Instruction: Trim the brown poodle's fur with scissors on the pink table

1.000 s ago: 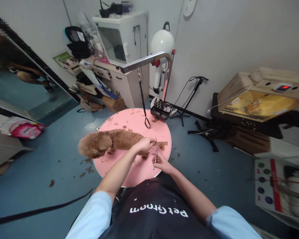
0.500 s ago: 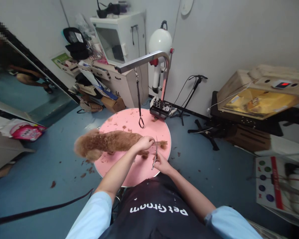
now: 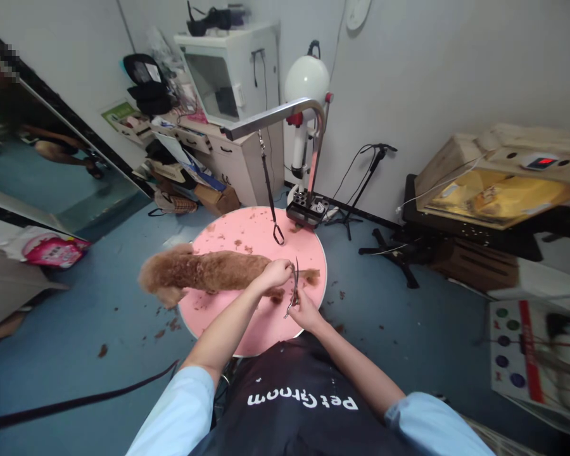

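A brown curly-coated dog [image 3: 228, 269] stands on a round pink grooming table [image 3: 261, 329], its head toward the left. My left hand [image 3: 277, 273] is closed by the dog's rump, around what looks like a thin comb [image 3: 304, 272] that sticks out to the right. Beside that comb shows a brown tuft of fur [image 3: 312, 278]; whether it is the tail tip, I cannot tell. My right hand [image 3: 304, 311] grips a pair of scissors [image 3: 295, 285], blades pointing away from me, close to my left fingers.
Over the table reaches a metal grooming arm [image 3: 275, 119] with a hanging black loop [image 3: 278, 234]. A tool tray [image 3: 306, 212] sits at its base. Fur clippings lie on table and floor. To the right stands a lit wooden box [image 3: 498, 183]; a white dryer [image 3: 306, 79] stands behind.
The scissors have tilted and shifted slightly, and my right hand has moved a little up toward my left. The dog's head has turned slightly, and the hanging loop has swung right.
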Motion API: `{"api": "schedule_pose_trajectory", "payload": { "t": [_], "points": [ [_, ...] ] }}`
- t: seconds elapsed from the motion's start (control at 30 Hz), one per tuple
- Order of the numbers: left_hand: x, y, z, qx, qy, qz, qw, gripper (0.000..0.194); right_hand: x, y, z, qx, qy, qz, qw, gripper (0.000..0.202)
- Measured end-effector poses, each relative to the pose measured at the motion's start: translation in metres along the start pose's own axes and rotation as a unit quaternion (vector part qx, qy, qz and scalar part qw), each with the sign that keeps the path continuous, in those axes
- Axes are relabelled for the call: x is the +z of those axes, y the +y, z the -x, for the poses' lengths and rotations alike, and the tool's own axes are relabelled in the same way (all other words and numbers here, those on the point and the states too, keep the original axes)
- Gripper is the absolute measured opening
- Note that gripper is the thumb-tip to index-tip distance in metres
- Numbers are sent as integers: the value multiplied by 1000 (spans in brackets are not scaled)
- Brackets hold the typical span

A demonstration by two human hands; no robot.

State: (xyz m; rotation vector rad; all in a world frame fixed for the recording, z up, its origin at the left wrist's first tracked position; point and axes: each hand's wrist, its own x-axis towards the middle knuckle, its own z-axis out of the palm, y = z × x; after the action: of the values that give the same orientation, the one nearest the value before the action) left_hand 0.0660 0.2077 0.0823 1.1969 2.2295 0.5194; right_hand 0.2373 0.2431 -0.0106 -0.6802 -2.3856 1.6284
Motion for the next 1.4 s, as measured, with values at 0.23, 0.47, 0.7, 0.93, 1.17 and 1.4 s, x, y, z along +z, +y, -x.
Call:
{"api": "schedule_pose_trajectory", "payload": {
  "t": [0.23, 0.47, 0.7, 0.93, 1.17, 1.4],
  "points": [
    [2, -2, 1, 19, 18, 37, 999, 22, 10, 9, -2, 7, -2, -5, 1000, 35],
    [5, -4, 1, 17, 32, 32, 999, 22, 16, 9, 0, 19, -1, -14, 1000, 35],
    [3, -4, 4, 15, 25, 32, 999, 24, 20, 5, 1, 12, 5, -45, 999, 42],
    [-3, -1, 9, 35, -11, 2, 999, 25, 9, 0, -6, -6, 12, 11, 1000, 41],
    [-5, -2, 12, 65, -16, 12, 998, 27, 6, 2, -4, 7, -5, -11, 1000, 40],
    [-13, -7, 15, 95, -61, 23, 993, 27, -13, 14, 2, -59, -99, -71, 991, 47]
  ]
}}
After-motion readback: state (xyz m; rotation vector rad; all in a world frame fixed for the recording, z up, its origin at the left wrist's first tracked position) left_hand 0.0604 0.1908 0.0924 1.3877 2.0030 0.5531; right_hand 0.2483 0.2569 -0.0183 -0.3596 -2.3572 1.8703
